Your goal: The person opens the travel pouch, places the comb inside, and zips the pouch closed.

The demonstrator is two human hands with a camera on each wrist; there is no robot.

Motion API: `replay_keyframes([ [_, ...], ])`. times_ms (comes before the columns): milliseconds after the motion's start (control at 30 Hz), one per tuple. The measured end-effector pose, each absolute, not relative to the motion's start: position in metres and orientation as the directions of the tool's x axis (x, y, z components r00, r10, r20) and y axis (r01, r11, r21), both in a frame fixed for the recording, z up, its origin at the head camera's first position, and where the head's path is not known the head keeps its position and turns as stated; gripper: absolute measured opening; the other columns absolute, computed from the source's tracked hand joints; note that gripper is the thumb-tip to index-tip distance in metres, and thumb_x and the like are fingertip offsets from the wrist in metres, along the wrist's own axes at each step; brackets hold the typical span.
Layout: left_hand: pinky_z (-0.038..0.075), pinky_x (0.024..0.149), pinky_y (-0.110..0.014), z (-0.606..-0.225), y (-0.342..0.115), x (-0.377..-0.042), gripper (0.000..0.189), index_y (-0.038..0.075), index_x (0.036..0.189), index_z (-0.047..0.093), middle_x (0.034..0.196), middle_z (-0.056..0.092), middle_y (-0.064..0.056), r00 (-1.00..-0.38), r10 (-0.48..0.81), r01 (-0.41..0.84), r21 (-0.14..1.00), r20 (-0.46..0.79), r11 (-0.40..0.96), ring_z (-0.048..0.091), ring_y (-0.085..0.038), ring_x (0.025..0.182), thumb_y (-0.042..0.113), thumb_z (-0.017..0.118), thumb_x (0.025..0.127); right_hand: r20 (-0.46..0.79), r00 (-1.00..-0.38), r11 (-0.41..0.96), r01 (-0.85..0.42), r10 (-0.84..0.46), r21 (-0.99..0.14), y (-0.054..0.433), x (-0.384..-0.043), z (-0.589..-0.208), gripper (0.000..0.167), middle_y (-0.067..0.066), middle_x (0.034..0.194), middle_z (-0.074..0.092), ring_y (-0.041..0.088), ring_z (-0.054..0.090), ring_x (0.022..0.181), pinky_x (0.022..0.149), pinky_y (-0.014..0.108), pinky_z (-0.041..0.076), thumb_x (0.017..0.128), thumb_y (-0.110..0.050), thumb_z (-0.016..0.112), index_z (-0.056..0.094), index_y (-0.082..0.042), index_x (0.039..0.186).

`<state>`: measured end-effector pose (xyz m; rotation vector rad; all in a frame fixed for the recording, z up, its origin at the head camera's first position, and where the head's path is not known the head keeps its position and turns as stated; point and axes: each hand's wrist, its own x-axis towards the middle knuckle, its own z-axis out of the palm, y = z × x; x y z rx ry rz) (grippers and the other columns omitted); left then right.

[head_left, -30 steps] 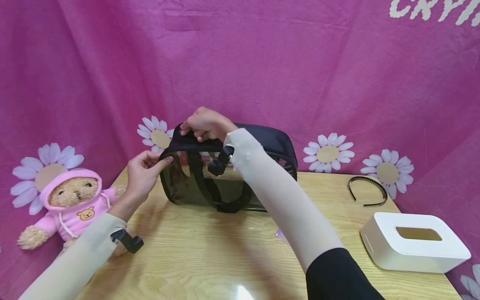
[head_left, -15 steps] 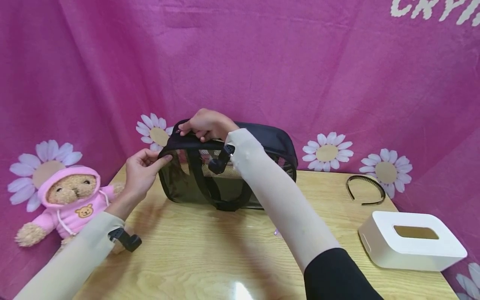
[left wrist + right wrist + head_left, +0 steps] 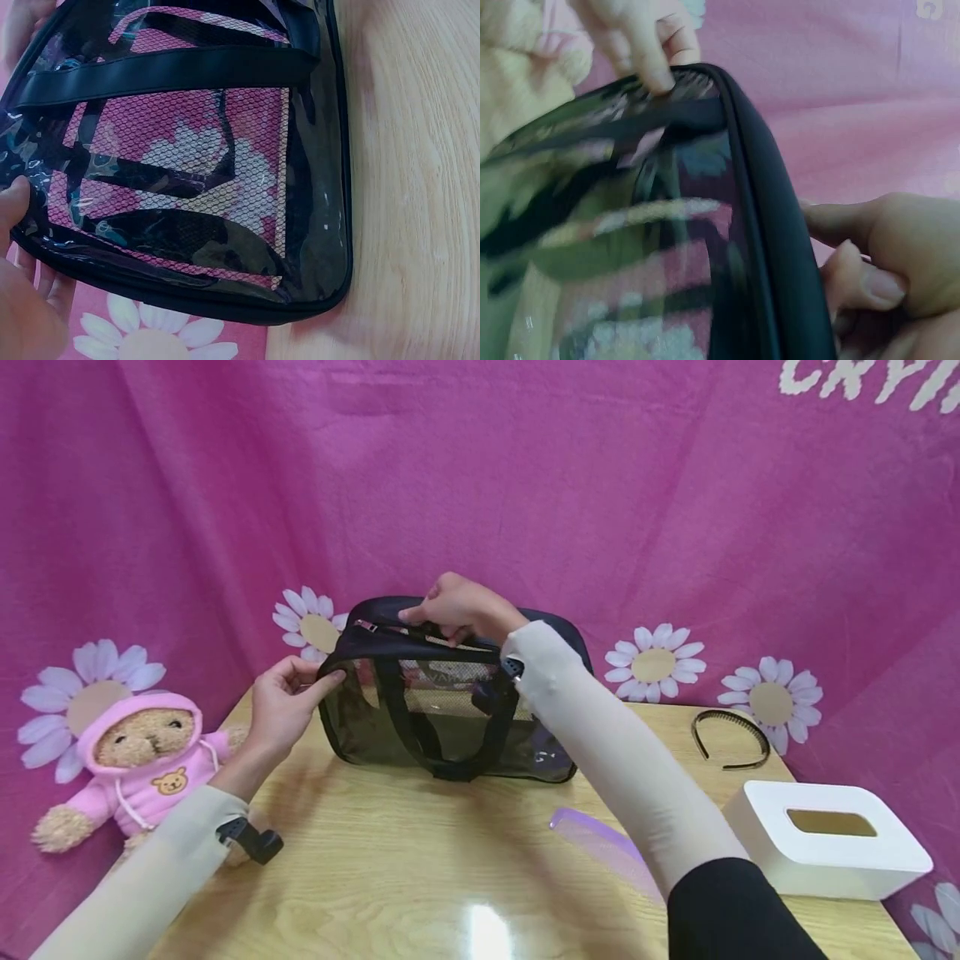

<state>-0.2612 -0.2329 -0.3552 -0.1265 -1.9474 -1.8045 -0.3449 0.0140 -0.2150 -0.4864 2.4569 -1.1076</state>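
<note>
A see-through toiletry bag [image 3: 450, 739] with black trim and a hanging black strap handle stands upright on the table against the backdrop. My left hand [image 3: 285, 706] pinches its upper left corner, thumb on the clear front panel. Along the black top, my right hand [image 3: 465, 607] has fingers curled at the zip, gripping what appears to be a zipper pull hidden by the fingers. Another zipper pull [image 3: 365, 625] lies at the zip's left end, and a narrow gap shows between it and my right hand. Mesh shows through the clear panel [image 3: 180, 150] in the left wrist view.
A purple comb [image 3: 600, 843] lies on the wooden table [image 3: 390, 877], partly under my right forearm. To the right are a black headband [image 3: 731, 718] and a white tissue box [image 3: 832, 852]. A teddy bear [image 3: 142, 777] in a pink hoodie sits at the left.
My right hand has slid right along the bag's top, and a gap in the zip now shows behind it. More of the comb is uncovered. The left hand keeps its place.
</note>
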Motion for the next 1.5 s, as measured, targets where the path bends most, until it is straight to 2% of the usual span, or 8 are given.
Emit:
replay_keyframes([
  [133,0.052,0.071,-0.009,-0.357,-0.234,-0.259,0.016,0.01,0.094,0.065,0.082,0.067,0.017,-0.888,-0.195,0.387,0.906,0.416,0.171,0.063,0.004,0.075,0.001,0.078,0.088,-0.125,-0.878,0.65,-0.24,-0.462,-0.721,0.055,-0.33,-0.22,0.029,-0.006,0.062,0.044,0.008,0.04,0.045,0.054,0.025,0.048,0.099,-0.04,0.069,0.073,-0.012,0.094],
  [233,0.052,0.077,-0.009,-0.358,-0.232,-0.257,0.019,0.007,0.101,0.064,0.087,0.066,0.016,-0.876,-0.173,0.416,0.887,0.45,0.201,0.062,0.002,0.081,0.002,0.077,0.089,-0.058,-0.888,0.659,-0.294,-0.456,-0.692,0.09,-0.308,-0.222,0.033,-0.004,0.066,0.053,0.01,0.048,0.042,0.052,0.028,0.05,0.099,-0.042,0.068,0.074,-0.011,0.109],
  [467,0.05,0.083,-0.011,-0.336,-0.227,-0.262,0.027,-0.006,0.119,0.065,0.1,0.064,0.009,-0.756,-0.121,0.579,0.744,0.643,0.333,0.062,0.001,0.094,0.004,0.07,0.094,0.035,-0.91,0.643,-0.319,-0.414,-0.697,0.181,-0.241,-0.252,0.029,-0.003,0.059,0.051,0.017,0.052,0.042,0.052,0.034,0.051,0.099,-0.035,0.069,0.069,-0.007,0.107],
  [667,0.041,0.086,-0.016,-0.289,-0.217,-0.276,0.011,0.004,0.102,0.079,0.101,0.072,-0.008,-0.672,0.072,0.649,0.538,0.737,0.538,0.058,-0.002,0.099,0.008,0.075,0.092,-0.052,-0.911,0.687,-0.271,-0.41,-0.674,0.24,-0.2,-0.305,0.026,-0.006,0.059,0.043,0.012,0.049,0.042,0.043,0.035,0.05,0.098,-0.032,0.071,0.065,-0.006,0.101],
  [833,0.042,0.095,-0.032,-0.262,-0.203,-0.293,0.01,0.006,0.099,0.081,0.103,0.074,-0.01,-0.704,0.296,0.663,0.447,0.646,0.601,0.06,-0.021,0.106,0.013,0.076,0.093,-0.21,-0.873,0.747,-0.227,-0.441,-0.625,0.268,-0.176,-0.35,0.029,-0.007,0.06,0.041,0.008,0.047,0.044,0.042,0.029,0.048,0.096,-0.035,0.072,0.062,-0.009,0.098],
  [933,0.043,0.1,-0.043,-0.257,-0.201,-0.3,0.012,0.008,0.1,0.082,0.107,0.075,-0.011,-0.732,0.376,0.652,0.422,0.568,0.63,0.06,-0.029,0.111,0.015,0.075,0.093,-0.184,-0.877,0.763,-0.263,-0.444,-0.59,0.276,-0.165,-0.374,0.026,-0.008,0.063,0.042,0.003,0.042,0.048,0.047,0.023,0.043,0.093,-0.033,0.075,0.061,-0.011,0.094],
  [1300,0.038,0.108,-0.051,-0.267,-0.219,-0.31,0.02,0.009,0.111,0.08,0.121,0.069,-0.015,-0.822,0.411,0.564,0.457,0.394,0.688,0.052,-0.034,0.124,0.017,0.068,0.097,-0.002,-0.946,0.806,-0.273,-0.323,-0.525,0.282,-0.145,-0.419,0.024,-0.01,0.067,0.036,-0.001,0.028,0.057,0.052,0.02,0.03,0.089,-0.034,0.079,0.062,-0.018,0.087],
  [1500,0.029,0.118,-0.06,-0.261,-0.219,-0.313,0.036,0.009,0.131,0.07,0.139,0.059,-0.016,-0.862,0.445,0.507,0.422,0.242,0.752,0.038,-0.038,0.14,0.025,0.066,0.099,-0.005,-0.959,0.852,-0.25,-0.284,-0.46,0.276,-0.14,-0.431,0.041,0.0,0.09,0.055,0.009,0.046,0.076,0.061,0.023,0.038,0.082,-0.047,0.084,0.066,-0.017,0.105],
])
